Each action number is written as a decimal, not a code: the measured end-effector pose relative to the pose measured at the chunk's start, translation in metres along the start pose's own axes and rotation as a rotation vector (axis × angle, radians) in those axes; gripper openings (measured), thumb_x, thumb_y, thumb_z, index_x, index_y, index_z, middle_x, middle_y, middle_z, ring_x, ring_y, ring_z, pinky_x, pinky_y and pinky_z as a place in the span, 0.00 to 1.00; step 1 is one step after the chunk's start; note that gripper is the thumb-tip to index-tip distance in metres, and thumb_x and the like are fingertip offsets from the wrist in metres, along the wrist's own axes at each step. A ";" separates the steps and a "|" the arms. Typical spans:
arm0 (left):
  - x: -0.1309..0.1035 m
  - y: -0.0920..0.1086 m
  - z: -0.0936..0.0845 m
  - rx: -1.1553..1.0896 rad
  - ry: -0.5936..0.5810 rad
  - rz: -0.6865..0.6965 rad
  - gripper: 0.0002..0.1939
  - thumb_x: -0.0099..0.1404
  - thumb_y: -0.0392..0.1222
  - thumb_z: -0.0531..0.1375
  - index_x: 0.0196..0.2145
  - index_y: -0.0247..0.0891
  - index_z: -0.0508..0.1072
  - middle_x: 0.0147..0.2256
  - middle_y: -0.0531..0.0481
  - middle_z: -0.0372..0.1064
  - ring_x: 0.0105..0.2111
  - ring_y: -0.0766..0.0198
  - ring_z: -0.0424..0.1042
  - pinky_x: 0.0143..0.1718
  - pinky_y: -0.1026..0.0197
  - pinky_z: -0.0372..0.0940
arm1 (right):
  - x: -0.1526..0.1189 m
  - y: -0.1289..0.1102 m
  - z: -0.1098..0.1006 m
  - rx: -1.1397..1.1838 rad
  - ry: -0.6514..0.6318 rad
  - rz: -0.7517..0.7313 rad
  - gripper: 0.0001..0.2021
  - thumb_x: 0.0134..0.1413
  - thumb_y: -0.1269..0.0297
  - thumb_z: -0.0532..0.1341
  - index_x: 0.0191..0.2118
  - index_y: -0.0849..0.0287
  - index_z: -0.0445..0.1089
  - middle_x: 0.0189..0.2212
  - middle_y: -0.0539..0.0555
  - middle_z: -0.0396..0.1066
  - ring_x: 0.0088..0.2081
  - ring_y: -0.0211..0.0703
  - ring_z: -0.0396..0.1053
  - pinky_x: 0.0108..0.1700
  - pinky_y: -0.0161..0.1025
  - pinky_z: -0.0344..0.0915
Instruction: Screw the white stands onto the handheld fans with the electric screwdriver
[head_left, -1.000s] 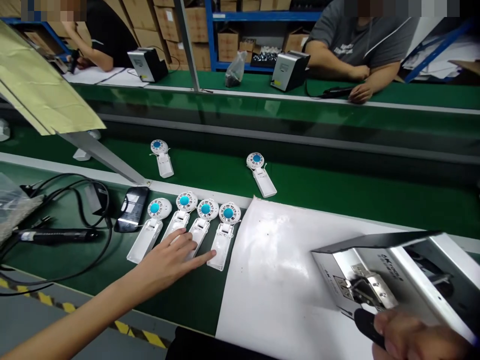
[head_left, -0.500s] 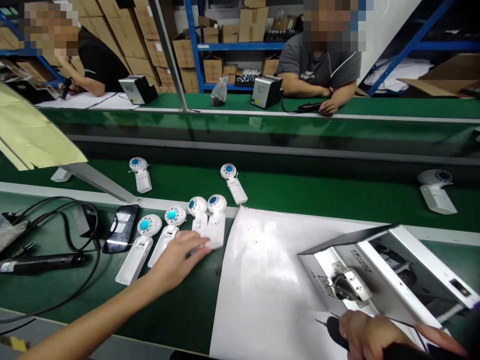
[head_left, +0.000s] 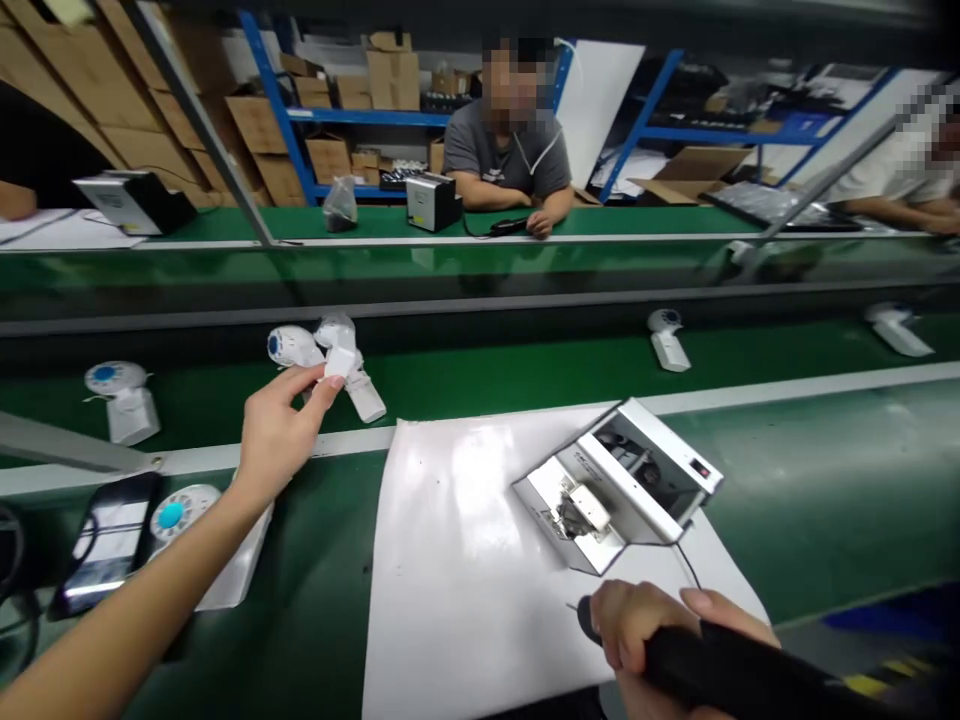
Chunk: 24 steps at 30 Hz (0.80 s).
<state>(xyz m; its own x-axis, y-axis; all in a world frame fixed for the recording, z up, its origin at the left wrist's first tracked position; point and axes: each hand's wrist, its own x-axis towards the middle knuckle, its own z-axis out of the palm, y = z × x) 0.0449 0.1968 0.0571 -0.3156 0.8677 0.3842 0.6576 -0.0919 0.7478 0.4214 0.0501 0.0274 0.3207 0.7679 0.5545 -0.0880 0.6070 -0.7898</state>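
Note:
My left hand (head_left: 281, 425) is closed in a pinch over the green belt, holding white devices that look like small handheld fans (head_left: 341, 355). Two round heads show at its fingertips, one with a blue centre. Just behind them another white fan (head_left: 367, 396) lies on the belt, partly covered. Under my left forearm, a fan with a light-blue centre (head_left: 176, 512) and a further white handle (head_left: 241, 565) lie on the bench. My right hand (head_left: 637, 625) grips a black electric screwdriver (head_left: 697, 665), its thin bit pointing left over the white sheet (head_left: 442, 560).
A silver screw feeder (head_left: 600, 490) stands on the sheet. At left are a phone (head_left: 112, 545) and black cables. More fans lie on the belt, including one at left (head_left: 127, 400) and one at right (head_left: 667, 340). A co-worker (head_left: 510, 150) sits opposite.
My left hand has gone from the bench to above the belt, carrying white fans from the row. The view has swung right. My right hand still grips the screwdriver.

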 end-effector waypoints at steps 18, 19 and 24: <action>-0.195 0.024 0.086 0.043 -0.622 0.896 0.10 0.75 0.25 0.56 0.48 0.31 0.73 0.34 0.48 0.65 0.34 0.58 0.60 0.39 0.53 0.59 | 0.053 0.040 0.030 -0.157 -0.014 -0.285 0.22 0.67 0.42 0.64 0.55 0.52 0.66 0.21 0.40 0.65 0.16 0.35 0.58 0.18 0.36 0.62; -0.199 0.024 0.086 0.062 -0.632 0.909 0.09 0.74 0.25 0.56 0.47 0.31 0.74 0.34 0.47 0.64 0.33 0.57 0.60 0.39 0.53 0.59 | 0.053 0.039 0.029 -0.168 -0.010 -0.272 0.22 0.66 0.41 0.64 0.55 0.51 0.65 0.21 0.40 0.65 0.16 0.35 0.59 0.18 0.36 0.62; -0.218 0.023 0.081 0.082 -0.661 0.921 0.02 0.76 0.33 0.60 0.44 0.32 0.74 0.34 0.47 0.65 0.34 0.55 0.61 0.40 0.51 0.58 | 0.045 0.029 0.041 -0.101 -0.081 -0.219 0.25 0.68 0.37 0.59 0.58 0.51 0.65 0.23 0.41 0.66 0.16 0.35 0.59 0.18 0.37 0.63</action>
<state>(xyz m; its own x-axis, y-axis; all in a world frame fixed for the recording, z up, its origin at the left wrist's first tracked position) 0.1840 0.0450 -0.0530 0.7176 0.5767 0.3905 0.5030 -0.8170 0.2821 0.3948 0.1101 0.0403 0.2447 0.6369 0.7311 0.0710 0.7402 -0.6686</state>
